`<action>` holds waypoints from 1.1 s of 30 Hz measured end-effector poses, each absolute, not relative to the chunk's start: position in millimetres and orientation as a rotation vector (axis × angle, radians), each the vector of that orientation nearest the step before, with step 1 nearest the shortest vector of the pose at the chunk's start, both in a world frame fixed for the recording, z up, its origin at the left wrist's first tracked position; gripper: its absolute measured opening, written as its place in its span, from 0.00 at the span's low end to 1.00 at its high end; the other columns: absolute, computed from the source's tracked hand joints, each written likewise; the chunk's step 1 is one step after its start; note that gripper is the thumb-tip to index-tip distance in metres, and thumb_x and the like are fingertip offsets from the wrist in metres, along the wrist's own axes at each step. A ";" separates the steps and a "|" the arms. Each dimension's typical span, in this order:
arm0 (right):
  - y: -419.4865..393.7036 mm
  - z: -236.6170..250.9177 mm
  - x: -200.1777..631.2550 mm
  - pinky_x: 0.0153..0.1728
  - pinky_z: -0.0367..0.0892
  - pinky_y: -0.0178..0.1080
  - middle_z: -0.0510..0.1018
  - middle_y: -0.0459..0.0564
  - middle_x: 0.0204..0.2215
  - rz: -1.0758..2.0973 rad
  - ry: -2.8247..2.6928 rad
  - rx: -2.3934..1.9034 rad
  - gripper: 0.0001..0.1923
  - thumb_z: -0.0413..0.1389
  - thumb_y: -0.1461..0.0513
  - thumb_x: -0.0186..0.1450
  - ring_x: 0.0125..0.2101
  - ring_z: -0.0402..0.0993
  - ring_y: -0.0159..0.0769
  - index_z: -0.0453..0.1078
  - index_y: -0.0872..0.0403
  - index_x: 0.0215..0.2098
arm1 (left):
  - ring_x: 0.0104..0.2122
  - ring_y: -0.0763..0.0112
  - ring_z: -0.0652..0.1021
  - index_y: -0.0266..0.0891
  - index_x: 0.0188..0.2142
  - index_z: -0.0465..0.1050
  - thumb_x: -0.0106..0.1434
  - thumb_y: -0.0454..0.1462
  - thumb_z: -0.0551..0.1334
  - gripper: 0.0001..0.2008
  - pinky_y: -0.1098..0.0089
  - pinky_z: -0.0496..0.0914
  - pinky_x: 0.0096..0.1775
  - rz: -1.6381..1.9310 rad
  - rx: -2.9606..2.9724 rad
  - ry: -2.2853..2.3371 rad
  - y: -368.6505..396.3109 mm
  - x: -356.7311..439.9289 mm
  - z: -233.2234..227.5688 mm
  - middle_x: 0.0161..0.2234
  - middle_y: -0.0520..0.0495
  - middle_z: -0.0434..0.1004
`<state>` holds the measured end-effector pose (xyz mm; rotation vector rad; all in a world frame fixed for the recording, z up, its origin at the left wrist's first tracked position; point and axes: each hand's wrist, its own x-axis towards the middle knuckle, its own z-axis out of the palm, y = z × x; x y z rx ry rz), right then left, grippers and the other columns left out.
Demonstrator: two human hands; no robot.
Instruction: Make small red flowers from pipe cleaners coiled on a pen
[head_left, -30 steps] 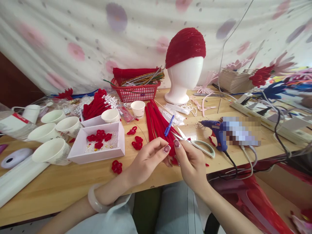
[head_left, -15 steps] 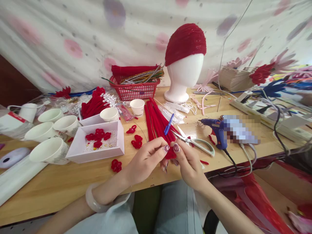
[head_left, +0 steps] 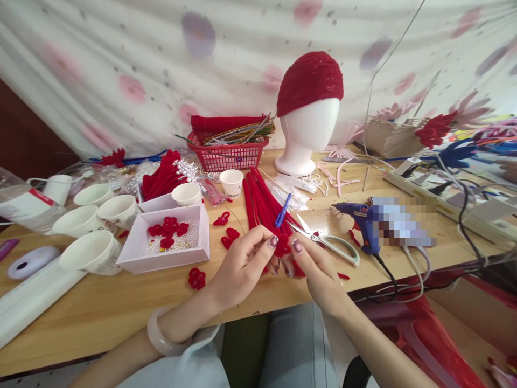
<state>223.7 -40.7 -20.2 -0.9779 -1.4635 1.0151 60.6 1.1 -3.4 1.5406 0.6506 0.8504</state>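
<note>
5 white paper cups (head_left: 93, 251), 1 red basket (head_left: 227, 154), 1 scissors (head_left: 329, 243), 1 glue gun (head_left: 361, 221), 1 mannequin head (head_left: 307, 125).

A pale wooden counter (head_left: 100, 307) runs the full width. Behind its far edge hangs a white cloth backdrop with pink and purple spots (head_left: 133, 59), softly lit.

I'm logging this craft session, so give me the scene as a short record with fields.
left hand: pinches a red pipe-cleaner piece
right hand: pinches the same piece from the other side
just behind: scissors, red pipe-cleaner bundle
left of hands: white tray with red knots
right: blue glue gun
back: foam head in red cap
</note>
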 end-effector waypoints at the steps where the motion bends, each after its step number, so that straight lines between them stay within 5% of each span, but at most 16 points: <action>1: -41.2 -18.5 223.9 0.26 0.56 0.35 0.66 0.42 0.22 0.964 -1.497 -0.991 0.20 0.46 0.54 0.76 0.24 0.61 0.31 0.62 0.52 0.27 | 0.26 0.74 0.72 0.39 0.32 0.66 0.72 0.44 0.55 0.14 0.72 0.68 0.32 0.839 1.542 0.643 1.3 60.5 -3.5 0.26 0.53 0.70; 10: -42.8 -15.5 221.5 0.26 0.58 0.34 0.70 0.42 0.22 0.663 -1.561 -1.061 0.16 0.47 0.60 0.75 0.23 0.64 0.29 0.63 0.52 0.28 | 0.31 0.73 0.75 0.37 0.38 0.69 0.65 0.44 0.64 0.12 0.73 0.71 0.35 0.763 1.420 0.606 -4.2 62.9 0.9 0.30 0.51 0.74; 17: -48.8 -12.9 221.3 0.25 0.57 0.34 0.68 0.42 0.22 0.599 -1.597 -1.062 0.16 0.47 0.61 0.75 0.22 0.62 0.29 0.62 0.52 0.28 | 0.26 0.74 0.72 0.37 0.33 0.68 0.65 0.45 0.64 0.14 0.70 0.73 0.33 0.675 1.364 0.496 0.9 58.8 4.4 0.24 0.53 0.70; 26: -38.1 -18.7 229.7 0.23 0.56 0.36 0.61 0.40 0.17 1.230 -1.262 -0.957 0.26 0.46 0.46 0.73 0.19 0.58 0.31 0.62 0.52 0.24 | 0.25 0.75 0.71 0.36 0.35 0.70 0.62 0.49 0.66 0.18 0.69 0.72 0.33 0.617 1.351 0.500 4.7 56.5 3.1 0.24 0.53 0.69; 33: -40.9 -13.0 231.9 0.23 0.52 0.35 0.59 0.39 0.17 1.194 -1.342 -1.016 0.24 0.52 0.48 0.71 0.20 0.55 0.29 0.58 0.52 0.23 | 0.27 0.74 0.72 0.37 0.32 0.68 0.63 0.49 0.66 0.17 0.70 0.69 0.35 0.595 1.394 0.470 5.1 54.8 2.5 0.26 0.53 0.70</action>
